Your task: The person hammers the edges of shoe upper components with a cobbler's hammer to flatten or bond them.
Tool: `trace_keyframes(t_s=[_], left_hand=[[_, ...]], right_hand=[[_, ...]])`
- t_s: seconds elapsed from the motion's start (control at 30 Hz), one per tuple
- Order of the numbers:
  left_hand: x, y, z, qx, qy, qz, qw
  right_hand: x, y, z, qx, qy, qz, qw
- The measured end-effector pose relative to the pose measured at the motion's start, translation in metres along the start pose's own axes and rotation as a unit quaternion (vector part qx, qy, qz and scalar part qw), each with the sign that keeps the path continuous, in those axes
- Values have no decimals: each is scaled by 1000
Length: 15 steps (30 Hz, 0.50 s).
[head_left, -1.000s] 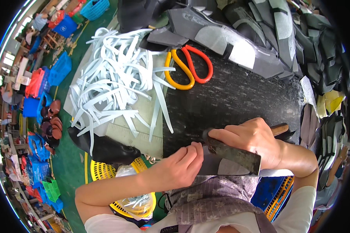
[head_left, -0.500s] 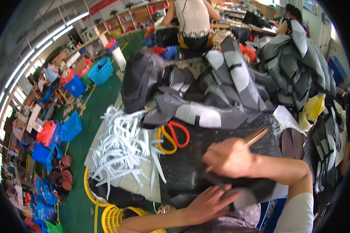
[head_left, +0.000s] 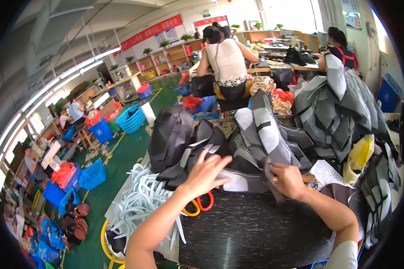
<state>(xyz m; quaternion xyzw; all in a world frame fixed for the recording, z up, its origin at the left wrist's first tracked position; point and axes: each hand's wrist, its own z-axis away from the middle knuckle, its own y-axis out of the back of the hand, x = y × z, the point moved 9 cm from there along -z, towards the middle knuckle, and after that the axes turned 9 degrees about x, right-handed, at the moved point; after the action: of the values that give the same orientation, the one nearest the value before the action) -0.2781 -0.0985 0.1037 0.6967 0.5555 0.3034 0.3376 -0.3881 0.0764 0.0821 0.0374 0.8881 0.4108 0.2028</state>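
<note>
Hold hammer (head_left: 268, 174) in clenched right fingers (head_left: 281, 172) at tabletop's (head_left: 247, 226) one o'clock, clear of left fingers (head_left: 220, 162) spread near grey piece (head_left: 243, 183).

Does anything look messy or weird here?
Yes, a bit messy: the white strips lie in a tangled heap, with a loose end reaching the edge of the black board, and little scraps litter the green floor. Nothing looks plainly broken.

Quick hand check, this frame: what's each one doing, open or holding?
Left hand: open and spread, at the grey pieces; contact can't be told.
Right hand: closed around a wooden-handled metal tool.
</note>
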Motion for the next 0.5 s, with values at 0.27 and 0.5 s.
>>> trace_keyframes(t_s=[0.27, 0.5], left_hand=[[146, 92, 43, 14, -21, 260, 965], [164, -16, 148, -180, 216, 315, 906]], right_hand=[[-39, 137, 95, 14, -76, -153, 985], [-66, 124, 142, -98, 110, 18, 989]])
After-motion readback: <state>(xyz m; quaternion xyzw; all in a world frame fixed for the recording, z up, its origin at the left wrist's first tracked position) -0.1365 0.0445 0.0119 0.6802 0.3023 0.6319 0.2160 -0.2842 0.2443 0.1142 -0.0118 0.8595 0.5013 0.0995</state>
